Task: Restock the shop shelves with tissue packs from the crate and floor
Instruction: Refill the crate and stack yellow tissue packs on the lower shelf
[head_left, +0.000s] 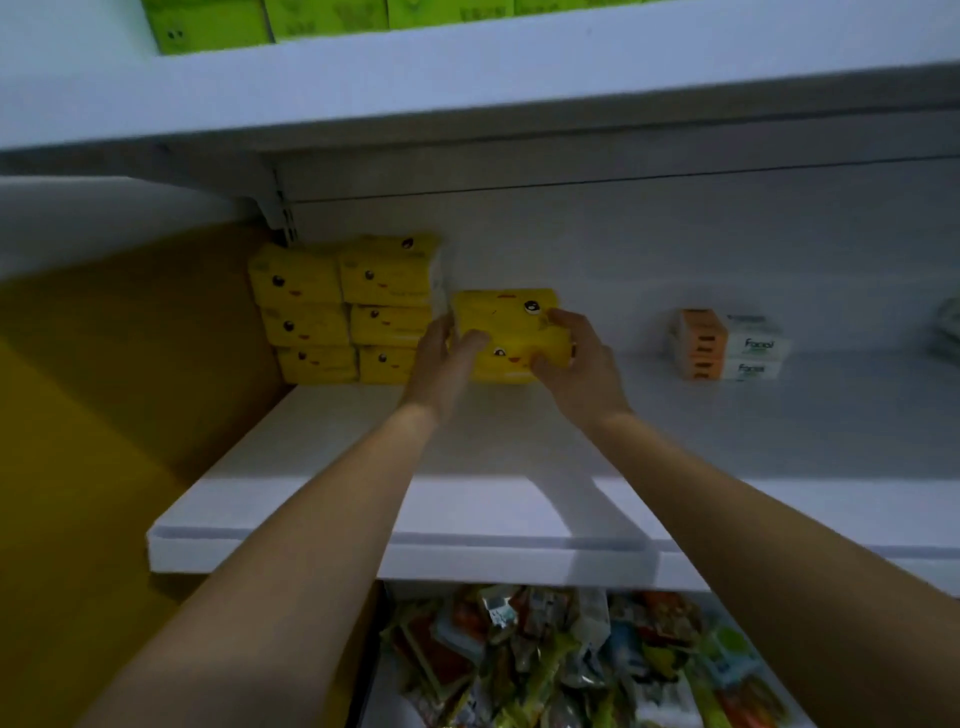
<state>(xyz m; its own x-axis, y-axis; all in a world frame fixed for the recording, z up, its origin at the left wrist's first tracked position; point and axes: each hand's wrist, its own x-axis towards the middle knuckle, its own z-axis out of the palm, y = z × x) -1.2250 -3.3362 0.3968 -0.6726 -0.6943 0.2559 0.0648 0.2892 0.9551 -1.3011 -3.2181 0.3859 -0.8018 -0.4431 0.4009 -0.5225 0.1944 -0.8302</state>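
Two yellow tissue packs (511, 335), long axis crosswise, are gripped between the left hand (447, 358) and right hand (576, 358), just right of the stacked packs (345, 312).

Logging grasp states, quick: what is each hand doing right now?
Left hand: grips the left side of the yellow tissue packs.
Right hand: grips the right side of the same packs.

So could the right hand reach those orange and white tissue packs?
Probably yes. Nothing stands on the shelf between the right hand and the orange and white packs, but that hand first has to let go of the yellow packs it holds.
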